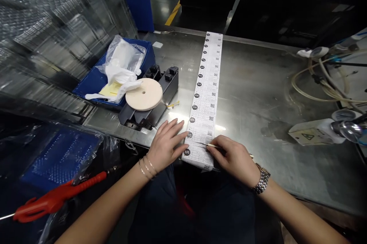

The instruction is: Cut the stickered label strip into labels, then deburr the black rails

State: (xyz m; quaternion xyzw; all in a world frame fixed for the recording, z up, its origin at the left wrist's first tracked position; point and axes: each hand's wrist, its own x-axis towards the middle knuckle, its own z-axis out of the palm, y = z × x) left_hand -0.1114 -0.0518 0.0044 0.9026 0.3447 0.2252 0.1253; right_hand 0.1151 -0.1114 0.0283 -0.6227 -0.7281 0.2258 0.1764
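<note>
A long strip of printed labels (pixel 204 98), with black round marks and small square codes, runs away from me across the metal table and hangs over the front edge. Fingers spread, my left hand (pixel 168 142) rests at the strip's left edge near its front end. My right hand (pixel 233 156) pinches a thin pen (pixel 212 145) whose tip points left over the labels near the front. Whether the tip touches the paper, I cannot tell.
Left of the strip, a pale round disc (pixel 144 95) lies on black plastic parts (pixel 169 85), beside a blue bin (pixel 86 89) of bags and gloves. Clear trays (pixel 65 26) are stacked far left. A red air gun (pixel 57 198) hangs lower left. A white bottle (pixel 311 133) stands right, near hoses (pixel 304 87).
</note>
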